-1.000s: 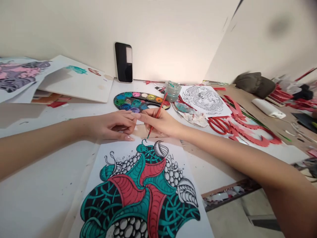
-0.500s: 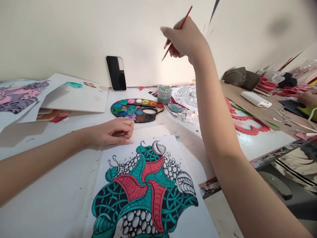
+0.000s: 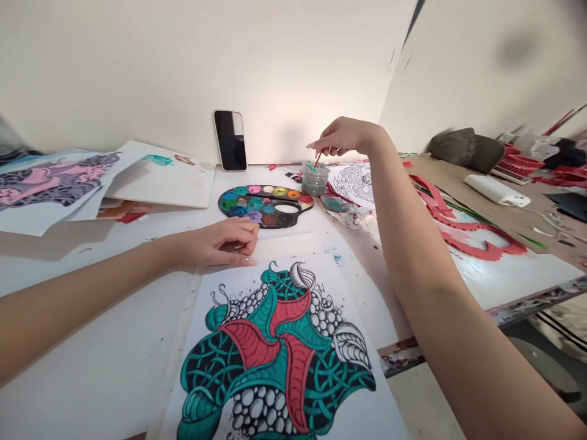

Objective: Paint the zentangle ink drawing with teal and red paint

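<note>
Your right hand (image 3: pixel 343 137) has come down from high in the air and now hangs over the glass jar (image 3: pixel 315 179), near the back of the worktop (image 3: pixel 92 330) and just right of the palette (image 3: pixel 257 205). Its fingers (image 3: pixel 321 144) are closed in a pinch on the red-handled brush (image 3: pixel 317 159), which points down with its tip inside the jar. The glass and cloudy contents hide the tip.

Your left hand (image 3: pixel 220 244) rests on the pale paper (image 3: pixel 288 245) between the palette and the drawing (image 3: pixel 275 348). Its fingers (image 3: pixel 245 227) are loosely curled; you cannot tell whether anything is tucked beneath them.

The teal, red and black drawing lies in front of you, with its top edge just beyond your left fingertips. The phone (image 3: pixel 230 140) leans against the wall (image 3: pixel 137 73) behind the palette. To the right of the jar lie a line-drawn sheet (image 3: pixel 353 183) and red paper cutouts (image 3: pixel 472 235). Toward the left corner are a painted sheet (image 3: pixel 50 183) and a paint-marked board (image 3: pixel 165 174).
</note>
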The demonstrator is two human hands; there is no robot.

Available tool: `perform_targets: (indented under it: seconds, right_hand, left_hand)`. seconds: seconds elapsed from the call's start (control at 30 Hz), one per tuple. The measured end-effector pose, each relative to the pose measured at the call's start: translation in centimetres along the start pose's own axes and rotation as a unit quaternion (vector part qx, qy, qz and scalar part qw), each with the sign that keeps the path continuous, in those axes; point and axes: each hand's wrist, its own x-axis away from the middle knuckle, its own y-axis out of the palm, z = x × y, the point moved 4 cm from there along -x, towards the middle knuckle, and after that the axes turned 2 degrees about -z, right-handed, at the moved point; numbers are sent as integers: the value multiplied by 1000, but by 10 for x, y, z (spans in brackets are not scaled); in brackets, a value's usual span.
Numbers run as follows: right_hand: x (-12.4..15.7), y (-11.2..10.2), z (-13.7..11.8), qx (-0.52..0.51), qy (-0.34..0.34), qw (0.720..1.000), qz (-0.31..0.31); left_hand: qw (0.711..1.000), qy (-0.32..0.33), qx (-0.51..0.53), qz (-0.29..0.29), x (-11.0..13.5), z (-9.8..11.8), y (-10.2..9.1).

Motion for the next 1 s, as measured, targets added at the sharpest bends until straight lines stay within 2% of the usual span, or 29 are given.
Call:
perform_targets:
  seconds: [0.13, 0.23, 0.33, 0.43, 0.5, 0.6, 0.77, 0.87, 1.0]
  right_hand:
    - [0, 4, -3, -54, -58, 996, -37]
    - [0, -2, 0, -68, -98, 993, 0]
    - [2, -11, 8, -1, -78, 996, 31]
    - [6, -12, 13, 50, -44, 997, -33]
    - [10, -11, 11, 35, -48, 996, -64]
    - [11, -14, 5, 3, -77, 997, -25]
    - [15, -17, 1, 72, -43, 996, -22]
    - [35, -37, -8, 96, -65, 993, 24]
    - [64, -67, -11, 57, -99, 989, 96]
  left_hand:
    - [1000, -8, -2, -8, 0, -1, 1]
    - [1000, -12, -5, -2, 1, 0, 1]
    - [1000, -13, -6, 1, 1, -1, 1]
    - [1000, -21, -5, 1, 2, -1, 2]
    - [1000, -23, -2, 1, 2, -1, 2]
    - [1000, -17, 3, 5, 2, 0, 2]
    - [1000, -17, 2, 5, 1, 0, 2]
    - [1000, -14, 1, 4, 1, 0, 2]
    - [1000, -16, 3, 5, 1, -1, 2]
